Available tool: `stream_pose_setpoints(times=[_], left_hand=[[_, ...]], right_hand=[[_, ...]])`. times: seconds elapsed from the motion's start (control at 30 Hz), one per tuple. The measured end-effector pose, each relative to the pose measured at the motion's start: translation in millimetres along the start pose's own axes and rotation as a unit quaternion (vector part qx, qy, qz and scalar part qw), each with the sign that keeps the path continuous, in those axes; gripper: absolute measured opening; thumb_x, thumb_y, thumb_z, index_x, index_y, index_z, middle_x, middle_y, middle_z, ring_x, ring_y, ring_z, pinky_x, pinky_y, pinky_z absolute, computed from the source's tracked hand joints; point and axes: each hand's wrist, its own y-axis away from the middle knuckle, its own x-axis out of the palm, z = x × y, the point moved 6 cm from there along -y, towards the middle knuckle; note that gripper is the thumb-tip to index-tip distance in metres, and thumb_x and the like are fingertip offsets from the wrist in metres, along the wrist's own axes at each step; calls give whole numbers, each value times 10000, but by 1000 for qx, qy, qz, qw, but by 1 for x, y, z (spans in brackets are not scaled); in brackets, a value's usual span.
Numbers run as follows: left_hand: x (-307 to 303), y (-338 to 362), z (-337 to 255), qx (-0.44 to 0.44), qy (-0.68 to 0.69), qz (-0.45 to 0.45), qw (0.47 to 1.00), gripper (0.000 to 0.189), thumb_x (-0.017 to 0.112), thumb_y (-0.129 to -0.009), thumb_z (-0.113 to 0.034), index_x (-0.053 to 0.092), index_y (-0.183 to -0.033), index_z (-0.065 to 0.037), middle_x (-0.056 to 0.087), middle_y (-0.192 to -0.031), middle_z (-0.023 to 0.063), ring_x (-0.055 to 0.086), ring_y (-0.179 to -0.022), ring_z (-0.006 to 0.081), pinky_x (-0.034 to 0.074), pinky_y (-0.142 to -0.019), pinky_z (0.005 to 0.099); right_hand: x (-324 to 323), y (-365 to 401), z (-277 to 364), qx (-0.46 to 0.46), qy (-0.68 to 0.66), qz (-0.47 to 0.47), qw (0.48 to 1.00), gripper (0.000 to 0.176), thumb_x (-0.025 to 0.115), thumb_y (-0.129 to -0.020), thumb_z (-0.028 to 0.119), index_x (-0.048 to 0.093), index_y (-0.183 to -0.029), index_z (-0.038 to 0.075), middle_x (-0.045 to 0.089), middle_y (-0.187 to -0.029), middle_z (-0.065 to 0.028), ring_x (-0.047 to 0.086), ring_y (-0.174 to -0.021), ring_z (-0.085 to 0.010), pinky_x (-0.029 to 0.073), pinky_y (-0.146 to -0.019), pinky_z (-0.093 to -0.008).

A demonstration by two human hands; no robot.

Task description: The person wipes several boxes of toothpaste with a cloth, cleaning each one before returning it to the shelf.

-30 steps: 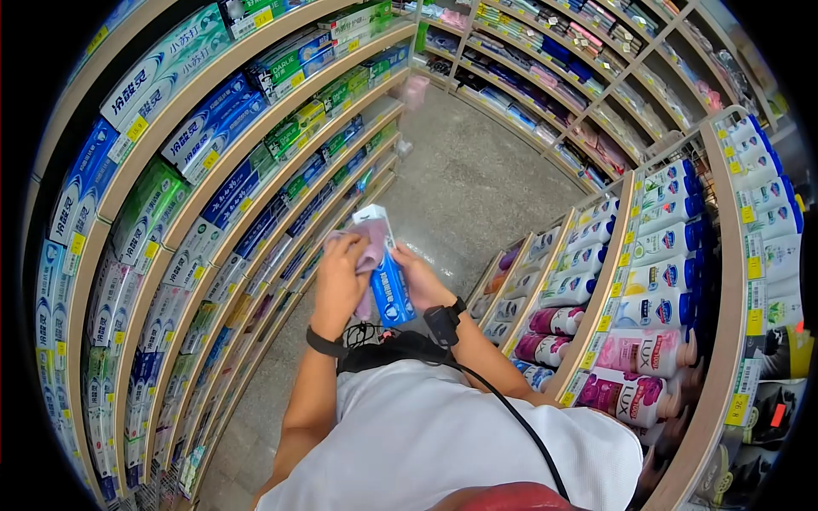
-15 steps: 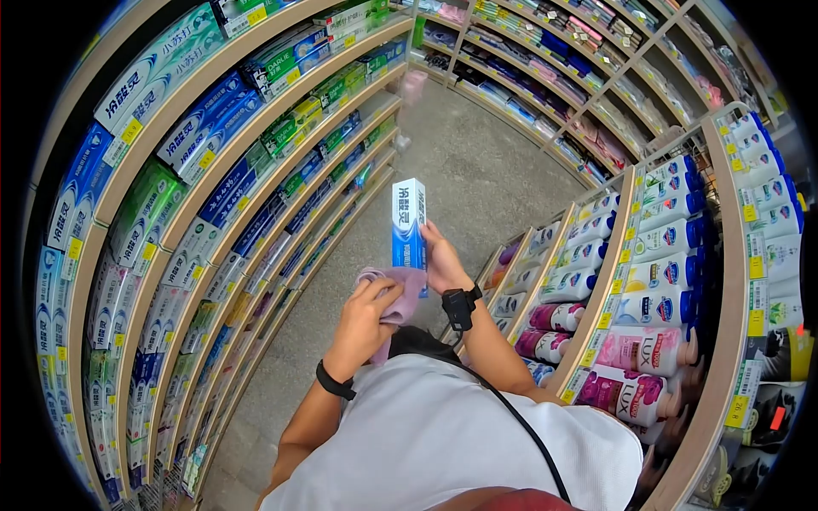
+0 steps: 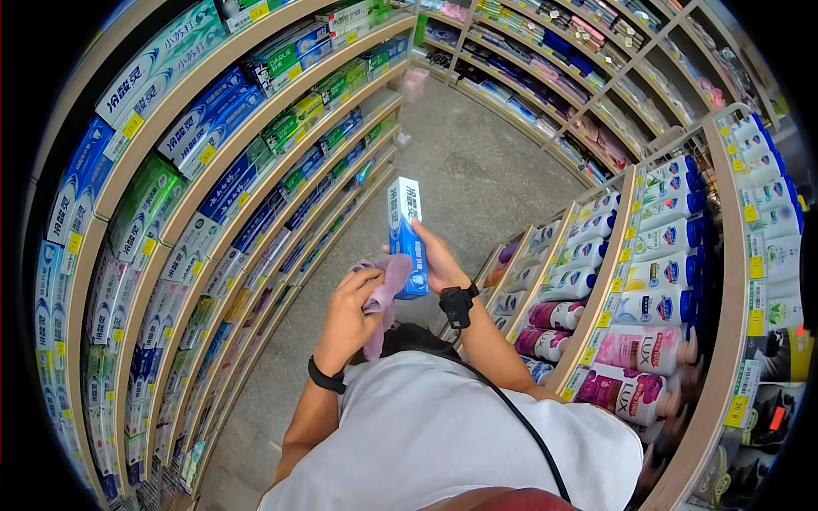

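The right hand's [image 3: 441, 262] fingers grasp an oblong blue-and-white cardboard carton [image 3: 406, 232], apparently for steadiness; the left hand's [image 3: 344, 312] clench a bunched mauve fabric cloth [image 3: 392, 279].

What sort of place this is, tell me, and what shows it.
Most likely a shop's toiletries aisle: rows of boxes on the left, rows of bottles on the right, and yellow price tags along the shelf edges.

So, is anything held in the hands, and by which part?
The right hand holds the box around its middle. The left hand holds the cloth by its bunched upper part, the lower end hanging.
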Motion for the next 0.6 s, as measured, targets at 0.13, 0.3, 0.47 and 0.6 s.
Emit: stream_pose_setpoints(times=[0.13,0.3,0.47,0.6], left_hand=[[-3,0,-5,5,5,1,1000,430,713,-664,54,687,-1091,8,666,-1141,149,616,-1051,372,495,-917,415],[2,3,-14,20,0,7,1000,415,720,-670,46,690,-1082,2,666,-1136,140,616,-1043,369,494,-915,415],[0,3,-19,26,-20,2,999,401,720,-672,32,693,-1071,-1,664,-1119,137,611,-1025,377,496,-905,424],[-2,6,-14,18,-77,14,997,417,711,-670,21,694,-1085,-13,651,-1141,130,600,-1033,375,500,-895,432]], right_hand=[[15,11,3,-27,12,-23,999,493,529,-1010,481,559,-1231,42,676,-1040,-150,704,-840,-248,617,-691,-375],[0,4,3,-60,68,-51,995,555,541,-973,573,561,-1189,62,685,-980,-136,693,-782,-222,594,-671,-344],[-21,-6,-1,-78,113,-121,983,561,524,-974,596,573,-1175,74,662,-961,-89,658,-786,-185,553,-716,-338],[-4,0,5,-120,8,-100,988,467,471,-1032,504,587,-1221,92,654,-1069,-27,620,-984,-161,508,-887,-365]])
